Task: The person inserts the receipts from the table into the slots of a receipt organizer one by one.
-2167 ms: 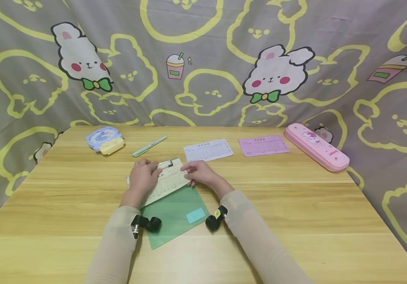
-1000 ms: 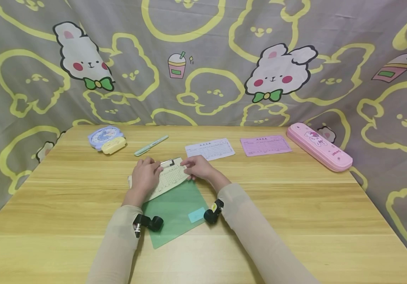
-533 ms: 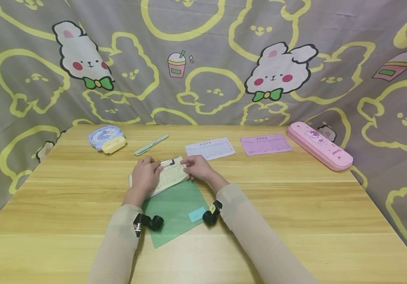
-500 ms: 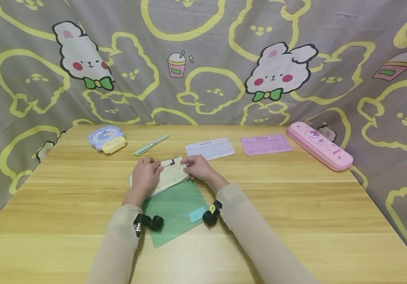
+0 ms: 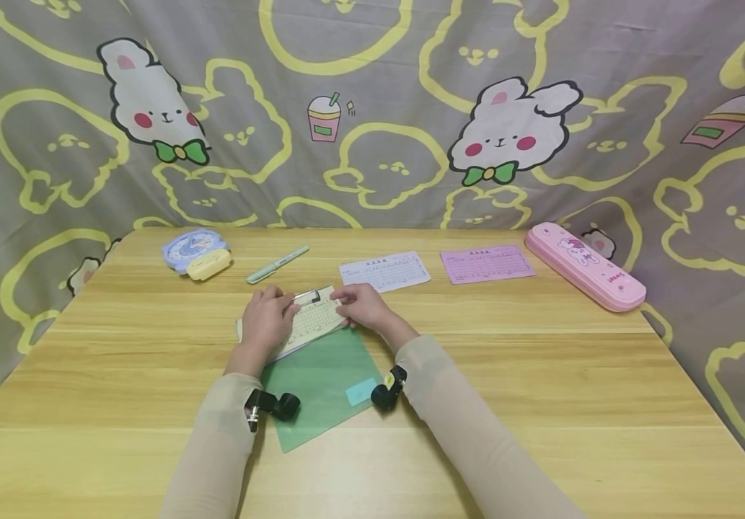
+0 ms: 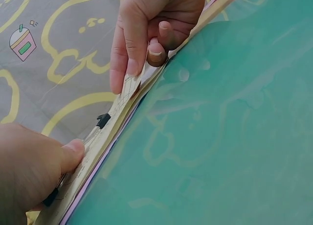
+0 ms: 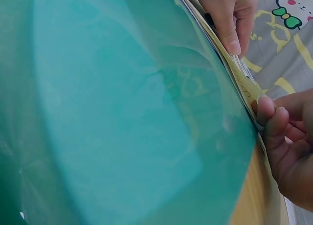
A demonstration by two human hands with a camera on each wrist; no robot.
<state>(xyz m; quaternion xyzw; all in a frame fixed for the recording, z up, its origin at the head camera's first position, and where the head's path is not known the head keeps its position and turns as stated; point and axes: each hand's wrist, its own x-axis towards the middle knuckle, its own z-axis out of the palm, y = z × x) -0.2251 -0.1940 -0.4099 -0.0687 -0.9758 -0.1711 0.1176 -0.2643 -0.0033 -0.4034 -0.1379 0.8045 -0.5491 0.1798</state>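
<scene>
A clipboard with a metal clip (image 5: pixel 307 297) carries a stack of cream printed sheets (image 5: pixel 315 322), tilted up from the table. The left hand (image 5: pixel 267 319) grips its left side, thumb on the clip (image 6: pixel 102 121). With thumb and fingers the right hand (image 5: pixel 366 306) pinches the sheets' right edge; the right wrist view shows that right hand (image 7: pixel 293 142) at the paper corner. A translucent green sheet (image 5: pixel 320 389) with a light blue label (image 5: pixel 362 391) hangs or lies on the near side of the stack. The undersides of the papers are hidden.
Behind the hands lie a green pen (image 5: pixel 278 264), a white printed card (image 5: pixel 385 271) and a purple printed card (image 5: pixel 487 264). A blue and yellow object (image 5: pixel 195 254) stands back left, a pink pencil case (image 5: pixel 584 267) back right, before a patterned curtain (image 5: pixel 391 43).
Since the earliest frame, the right hand has moved slightly up and left, and the cream sheets' near edge has risen, baring more of the green sheet. Little differs from half a second ago.
</scene>
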